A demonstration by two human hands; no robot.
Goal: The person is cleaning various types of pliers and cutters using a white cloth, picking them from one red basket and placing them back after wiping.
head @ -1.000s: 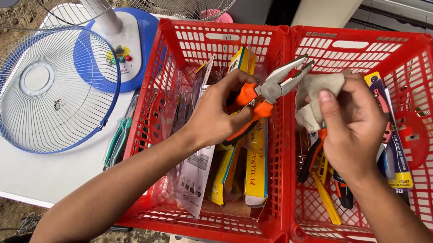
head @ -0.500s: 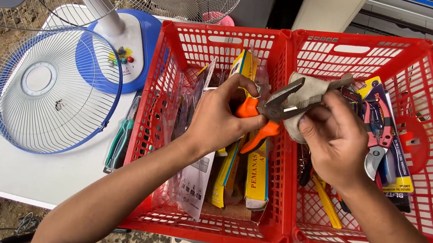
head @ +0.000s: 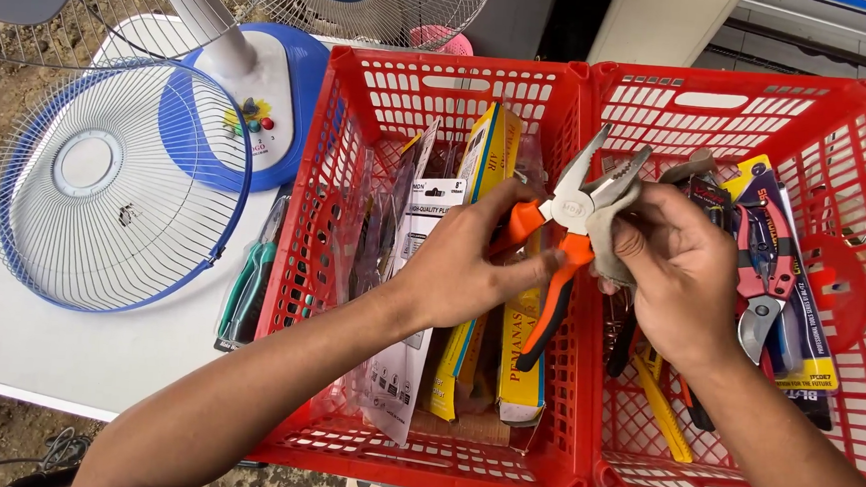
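Orange-handled steel pliers (head: 563, 243) are gripped at the handles by the left hand (head: 472, 266), steadied above the divide between the two red plastic baskets (head: 589, 113). A grey cloth (head: 609, 234) is pinched against the open pliers head by the right hand (head: 677, 268), evidently for wiping.

Two baskets sit side by side on the table (head: 66, 351), the left basket (head: 463, 85) touching the right basket (head: 763, 93). The pliers (head: 563, 241) are held above where the two meet, with the left hand (head: 472, 266) over the left basket and the right hand (head: 677, 268) over the right one. The fan guard (head: 116, 184) lies left of the baskets, in front of the fan base (head: 251, 102).
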